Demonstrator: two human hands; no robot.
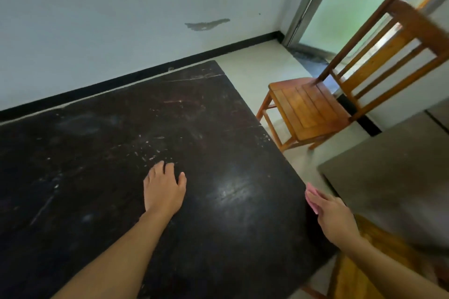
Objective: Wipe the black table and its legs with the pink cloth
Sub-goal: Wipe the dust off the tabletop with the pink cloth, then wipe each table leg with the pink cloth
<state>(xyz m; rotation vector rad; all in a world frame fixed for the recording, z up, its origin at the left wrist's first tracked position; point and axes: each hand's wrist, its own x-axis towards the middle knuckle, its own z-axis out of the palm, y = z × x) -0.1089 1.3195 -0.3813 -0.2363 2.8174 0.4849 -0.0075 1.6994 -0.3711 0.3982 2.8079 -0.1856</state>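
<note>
Scuffed and streaked, the black surface (pixel 109 153) is filling most of the view, with a wooden chair (pixel 311 109) standing off its far right side. Your left hand (pixel 164 189) is resting on it, fingers relaxed. Your right hand (pixel 335 216) is covering the pink cloth (pixel 312 198) at its right edge; whether it is gripping the cloth, you cannot tell.

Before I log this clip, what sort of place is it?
Likely a plain room in a home: a scuffed black table by a painted wall, a wooden chair, and a sliding glass door in the corner.
</note>
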